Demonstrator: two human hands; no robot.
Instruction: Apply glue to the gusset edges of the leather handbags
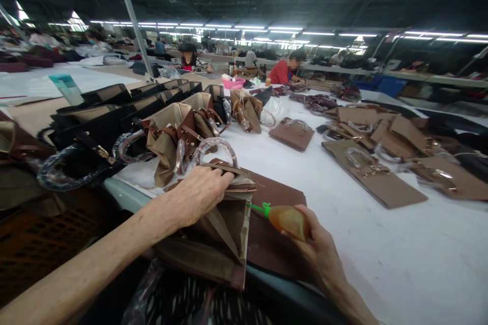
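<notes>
Gripping the top of a brown bag (220,231) with the left hand (200,193), curling the fingers over its rim, at the near edge of the tabletop (366,249); wrapping the right hand (316,236) around an amber bottle (288,221), pointing its green nozzle (266,209) at the bag's side.

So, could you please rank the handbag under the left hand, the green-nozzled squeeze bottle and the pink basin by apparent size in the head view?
1. Handbag under the left hand
2. Green-nozzled squeeze bottle in the right hand
3. Pink basin, which stands farther off
</notes>
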